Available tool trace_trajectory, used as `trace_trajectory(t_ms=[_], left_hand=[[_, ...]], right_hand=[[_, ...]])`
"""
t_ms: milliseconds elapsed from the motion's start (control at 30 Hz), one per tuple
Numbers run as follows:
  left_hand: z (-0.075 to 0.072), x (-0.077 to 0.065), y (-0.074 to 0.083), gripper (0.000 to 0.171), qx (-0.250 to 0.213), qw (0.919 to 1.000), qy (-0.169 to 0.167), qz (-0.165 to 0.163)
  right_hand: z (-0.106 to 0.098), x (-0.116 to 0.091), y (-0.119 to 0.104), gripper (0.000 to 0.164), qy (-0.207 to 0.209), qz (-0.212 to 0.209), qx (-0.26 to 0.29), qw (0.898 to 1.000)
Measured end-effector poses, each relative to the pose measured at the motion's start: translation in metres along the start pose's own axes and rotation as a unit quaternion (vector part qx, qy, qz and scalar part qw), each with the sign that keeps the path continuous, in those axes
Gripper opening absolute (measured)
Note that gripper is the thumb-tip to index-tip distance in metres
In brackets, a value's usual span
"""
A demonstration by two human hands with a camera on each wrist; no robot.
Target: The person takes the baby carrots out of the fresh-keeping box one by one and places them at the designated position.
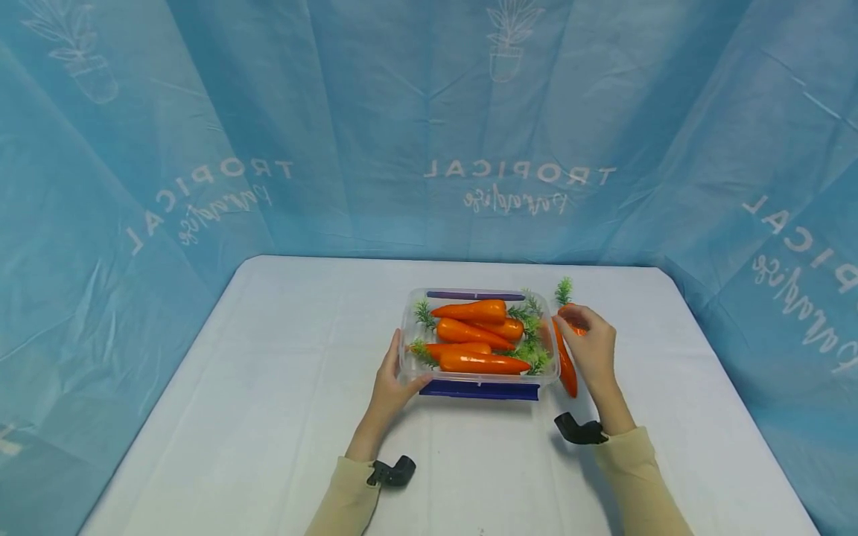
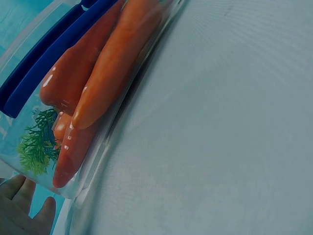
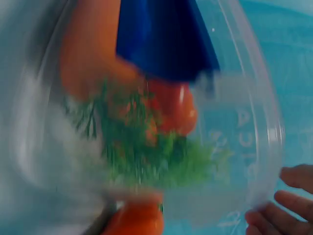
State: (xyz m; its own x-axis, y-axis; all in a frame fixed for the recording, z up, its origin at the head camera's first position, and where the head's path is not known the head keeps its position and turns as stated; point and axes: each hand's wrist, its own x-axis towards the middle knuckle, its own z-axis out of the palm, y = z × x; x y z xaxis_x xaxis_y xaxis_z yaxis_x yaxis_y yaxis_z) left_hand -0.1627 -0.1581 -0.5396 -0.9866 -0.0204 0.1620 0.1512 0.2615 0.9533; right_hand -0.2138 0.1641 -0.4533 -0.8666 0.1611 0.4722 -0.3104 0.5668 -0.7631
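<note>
A clear plastic box (image 1: 482, 379) with blue latch flaps holds several glossy orange carrots (image 1: 484, 363) with green leafy tops. My left hand (image 1: 389, 383) rests against its front left corner, thumb at the front rim and fingers along the side. In the left wrist view, those fingers (image 2: 22, 191) look fairly straight. On the other side, my right hand (image 1: 590, 342) is at the box's right edge, fingertips close to the wall; contact is hard to tell. Outside the box, under and beside that hand, lies orange carrot (image 1: 566, 365), partly covered. The right wrist view is blurred.
A white cloth covers the table (image 1: 268, 417). Blue printed curtains (image 1: 375, 134) hang behind it and at both sides. A green leafy top (image 1: 564, 289) sticks out beyond my right hand. Each wrist carries a small black camera mount (image 1: 395, 472).
</note>
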Motion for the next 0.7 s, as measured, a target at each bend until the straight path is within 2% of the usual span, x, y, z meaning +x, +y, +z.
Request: trace_trajectory(t_ms=[167,400,567,700], left_hand=[[0.000,0.000,0.001,0.100,-0.007,1.0000,-0.001,0.003],[0.000,-0.002,0.003,0.098,-0.015,0.9999,-0.002,-0.004],[0.000,-0.003,0.005,0.098,-0.015,0.9999,-0.001,-0.004],[-0.005,-0.006,0.028,0.096,-0.010,0.9998,-0.010,-0.013]], right_hand=[[0.015,-0.003,-0.010,0.023,-0.045,-0.025,0.035,0.998],[0.034,-0.009,-0.016,0.029,-0.120,-0.028,0.027,0.992],[0.045,-0.010,-0.022,0.032,-0.162,-0.059,0.013,0.985],[0.050,-0.012,-0.026,0.032,-0.196,-0.085,0.000,0.977]])
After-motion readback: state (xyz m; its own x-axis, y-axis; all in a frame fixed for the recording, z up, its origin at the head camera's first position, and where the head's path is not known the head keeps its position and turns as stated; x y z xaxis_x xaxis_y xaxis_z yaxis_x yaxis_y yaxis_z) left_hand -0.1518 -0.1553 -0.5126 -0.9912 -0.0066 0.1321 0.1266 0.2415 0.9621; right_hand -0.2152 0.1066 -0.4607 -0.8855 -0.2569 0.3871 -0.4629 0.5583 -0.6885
